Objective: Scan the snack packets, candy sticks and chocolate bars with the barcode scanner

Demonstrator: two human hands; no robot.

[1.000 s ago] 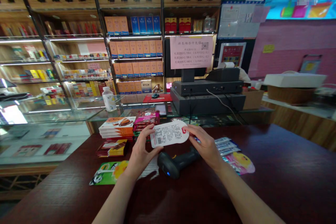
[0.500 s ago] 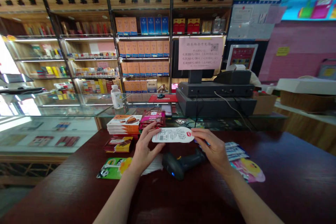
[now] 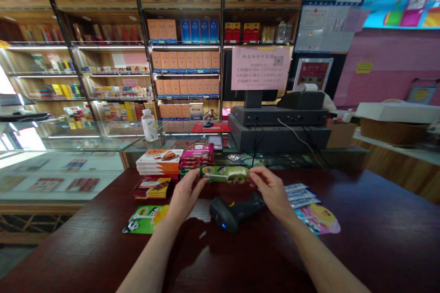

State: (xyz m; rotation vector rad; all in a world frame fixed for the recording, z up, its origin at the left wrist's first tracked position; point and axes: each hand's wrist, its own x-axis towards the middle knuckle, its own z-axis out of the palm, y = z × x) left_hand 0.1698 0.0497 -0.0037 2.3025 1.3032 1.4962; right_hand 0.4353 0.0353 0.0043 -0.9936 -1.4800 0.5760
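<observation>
Both my hands hold a flat packet [image 3: 225, 174] above the dark wooden counter [image 3: 360, 247]. Its green printed face is turned up toward me. My left hand [image 3: 185, 192] pinches the packet's left end and my right hand [image 3: 271, 190] pinches its right end. Just below the packet a black barcode scanner [image 3: 233, 210] lies on the counter, with a blue light on its head.
A green packet [image 3: 144, 219] lies left of the scanner; blue and pink packets [image 3: 312, 213] lie to the right. Stacked snack boxes [image 3: 160, 162] and a pink pack [image 3: 196, 154] stand behind. A till with monitor [image 3: 275, 123] and a bottle [image 3: 149, 126] sit on the glass counter.
The packet has been turned over in my hands: its white back with the barcode label faced me before, and now the green front shows, held flatter and lower.
</observation>
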